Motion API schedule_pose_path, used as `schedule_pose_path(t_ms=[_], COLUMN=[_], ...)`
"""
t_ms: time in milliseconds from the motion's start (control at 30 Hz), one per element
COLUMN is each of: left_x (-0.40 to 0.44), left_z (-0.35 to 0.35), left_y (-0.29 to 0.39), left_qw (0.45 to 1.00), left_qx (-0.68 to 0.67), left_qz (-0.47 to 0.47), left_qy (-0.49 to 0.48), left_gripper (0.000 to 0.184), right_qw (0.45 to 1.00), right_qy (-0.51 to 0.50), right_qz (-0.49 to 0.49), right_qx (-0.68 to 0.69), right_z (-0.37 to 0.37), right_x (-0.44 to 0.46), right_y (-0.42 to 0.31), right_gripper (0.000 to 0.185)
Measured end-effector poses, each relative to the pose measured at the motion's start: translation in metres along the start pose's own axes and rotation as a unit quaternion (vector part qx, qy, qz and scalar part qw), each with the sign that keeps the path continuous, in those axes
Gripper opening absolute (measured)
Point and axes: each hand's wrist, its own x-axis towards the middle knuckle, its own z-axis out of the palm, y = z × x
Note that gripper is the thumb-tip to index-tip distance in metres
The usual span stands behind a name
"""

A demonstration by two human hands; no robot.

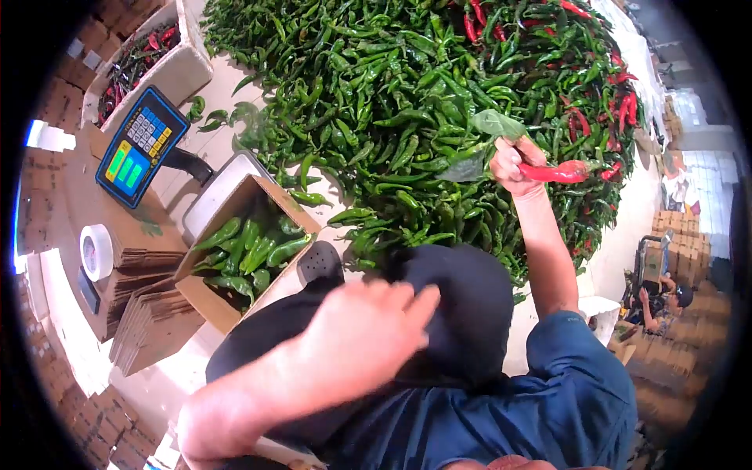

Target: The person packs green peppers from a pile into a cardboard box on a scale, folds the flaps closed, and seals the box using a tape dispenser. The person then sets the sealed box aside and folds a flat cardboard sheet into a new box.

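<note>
My left hand (372, 329) is over my dark-clad lap, blurred by motion, its fingers partly apart and nothing visible in them. Out over the wide heap of green peppers (392, 70), my right hand (517, 164) is closed round the stem-free end of a long red pepper (552, 171). A translucent greenish piece (498, 124) shows just above its fingers; whether the hand grips that too I cannot tell. An open cardboard box (210, 301) with several green peppers (254, 247) inside stands tilted by the scale's pan (227, 192), left of my knees.
The scale display (142, 147) stands at the left, below a white foam box (188, 70) of red and dark peppers. Folded cardboard (145, 329) and a tape roll (96, 252) lie nearer. Red peppers (627, 110) edge the heap; another person (666, 304) is far right.
</note>
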Motion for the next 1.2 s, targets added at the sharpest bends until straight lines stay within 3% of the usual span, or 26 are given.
schedule_pose_path(t_ms=[67, 133, 200, 267, 367, 433, 500, 600, 633, 667, 767, 800, 867, 933, 1100, 1200], left_x=[0.016, 0.039, 0.066, 0.082, 0.094, 0.097, 0.103, 0.106, 0.106, 0.106, 0.115, 0.118, 0.120, 0.120, 0.124, 0.127], left_z=[-0.004, 0.010, 0.011, 0.004, -0.002, -0.002, -0.004, -0.008, -0.009, -0.010, 0.001, 0.005, 0.012, 0.017, 0.024, 0.031], left_y=[-0.012, -0.033, -0.047, -0.042, -0.026, -0.015, -0.012, -0.008, -0.006, -0.003, -0.004, -0.003, 0.001, 0.005, 0.017, 0.025], left_qw=[0.991, 0.959, 0.933, 0.925, 0.920, 0.907, 0.884, 0.853, 0.875, 0.895, 0.915, 0.917, 0.933, 0.935, 0.947, 0.952], left_qx=[-0.092, -0.122, -0.133, -0.214, -0.312, -0.343, -0.404, -0.492, -0.449, -0.405, -0.350, -0.345, -0.250, -0.122, 0.038, 0.039], left_qz=[-0.060, -0.039, -0.038, -0.051, 0.058, 0.003, -0.058, -0.007, -0.022, -0.037, -0.051, -0.051, 0.008, 0.074, 0.139, 0.169], left_qy=[0.078, 0.252, 0.331, 0.310, 0.228, 0.243, 0.229, 0.173, 0.178, 0.185, 0.194, 0.196, 0.257, 0.324, 0.289, 0.250], left_gripper=[0.042, 0.039, 0.043, 0.046, 0.041, 0.035, 0.033, 0.029, 0.027, 0.026, 0.022, 0.020, 0.014, 0.012, 0.012, 0.011], right_qw=[1.000, 0.998, 0.994, 0.992, 0.973, 0.965, 0.996, 0.999, 0.997, 0.971, 0.902, 0.913, 0.899, 0.901, 0.818, 0.820], right_qy=[0.008, -0.060, -0.105, -0.097, -0.003, 0.082, 0.025, 0.030, 0.070, 0.185, 0.305, 0.263, 0.308, 0.276, 0.248, 0.209], right_qz=[-0.018, -0.007, -0.011, -0.082, -0.196, -0.173, -0.017, -0.009, -0.028, -0.052, -0.133, -0.143, -0.188, -0.140, -0.041, 0.012], right_qx=[-0.013, 0.021, 0.023, 0.005, -0.124, -0.181, 0.081, 0.022, -0.021, -0.145, -0.274, -0.276, -0.247, -0.305, -0.518, -0.532], right_z=[0.037, 0.070, 0.089, 0.100, 0.126, 0.142, 0.145, 0.144, 0.150, 0.155, 0.183, 0.194, 0.194, 0.196, 0.200, 0.193], right_x=[0.000, 0.004, 0.006, 0.004, 0.004, 0.004, -0.005, -0.020, -0.028, -0.033, -0.037, -0.042, -0.045, -0.056, -0.090, -0.113], right_y=[-0.001, 0.002, 0.009, 0.026, 0.050, 0.056, 0.043, 0.036, 0.037, 0.037, 0.054, 0.056, 0.068, 0.062, 0.038, 0.026], right_gripper=[0.024, 0.028, 0.027, 0.022, 0.021, 0.024, 0.026, 0.022, 0.020, 0.017, 0.016, 0.017, 0.017, 0.016, 0.014, 0.014])
